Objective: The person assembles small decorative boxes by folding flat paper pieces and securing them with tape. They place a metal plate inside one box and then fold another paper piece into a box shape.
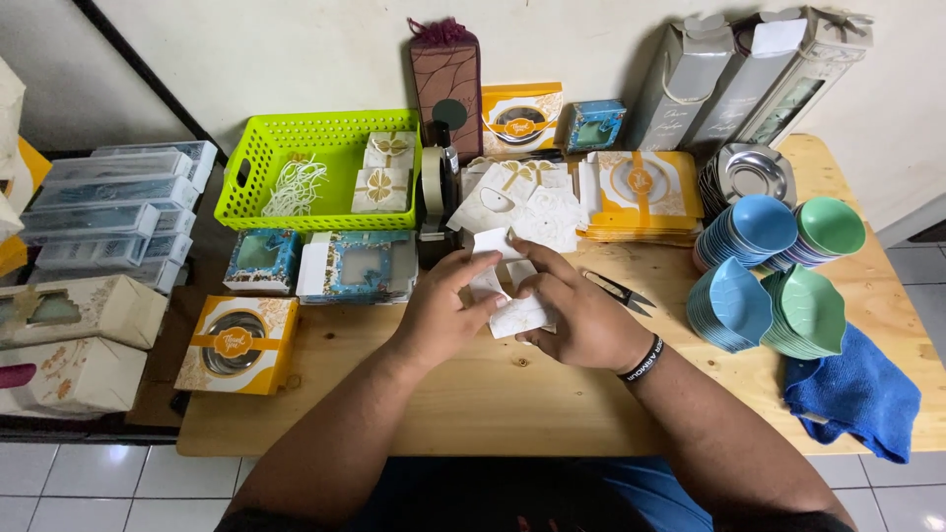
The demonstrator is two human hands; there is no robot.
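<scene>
Both hands are meeting over the middle of the wooden table (552,404), working on a flat white card box blank (505,286) patterned in pale gold. The left hand (439,315) is curling over the blank's left side, its fingers bent and its fingertips pinching an upper flap. The right hand (581,315), wearing a black wristband (642,359), is gripping the blank's right edge, thumb underneath and fingers pressing on top. The blank is being held just above the table, between the two hands.

Taking the blank as the landmark: just to its right a small pair of black thread snips (616,289) is lying on the wood. Directly behind it more white blanks (532,202) are lying spread out, and just to their left a tape dispenser (436,192) is standing. Behind and to the right a stack of orange and white flat boxes (642,192) is sitting. Farther right, stacks of blue and green leaf-shaped dishes (778,276) are crowding together, with a blue cloth (852,389) in front of them. Behind and to the left a lime green basket (315,167) is holding white strings and small boxes. To the left, blue windowed boxes (325,264) are lying, and in front of those an orange windowed box (236,343) is sitting near the table's edge.
</scene>
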